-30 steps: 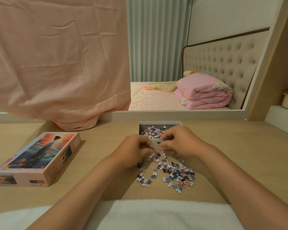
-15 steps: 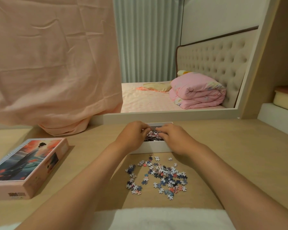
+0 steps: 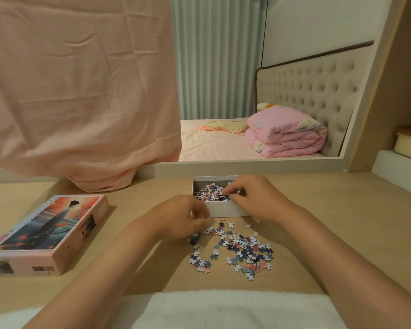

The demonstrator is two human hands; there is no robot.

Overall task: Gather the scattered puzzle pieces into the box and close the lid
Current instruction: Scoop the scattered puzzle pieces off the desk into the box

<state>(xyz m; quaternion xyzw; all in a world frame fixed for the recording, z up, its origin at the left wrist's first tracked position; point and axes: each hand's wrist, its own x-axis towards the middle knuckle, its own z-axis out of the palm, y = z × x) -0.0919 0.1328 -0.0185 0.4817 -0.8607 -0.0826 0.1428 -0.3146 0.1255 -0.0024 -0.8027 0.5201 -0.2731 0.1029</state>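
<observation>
A small white box (image 3: 223, 210) stands open at the middle of the desk with several puzzle pieces (image 3: 209, 194) inside. My right hand (image 3: 254, 198) hovers over the box's right half, fingertips and thumb pinched together over the pieces there. Blurred, my left hand (image 3: 183, 217) is just in front of the box's left corner with its fingers loosely curled, at the upper left edge of the scattered pieces (image 3: 240, 250) on the desk. The picture-printed pink lid (image 3: 48, 231) lies flat at the left.
A peach cloth (image 3: 81, 91) hangs over the mirror's left part down to the desk behind the lid. A white shelf block (image 3: 399, 174) sits at the far right. A white towel (image 3: 223, 309) lies at the near edge.
My left hand has pulled back out of the box toward the scattered pile. My right hand has stayed over the box. The view has tilted slightly.
</observation>
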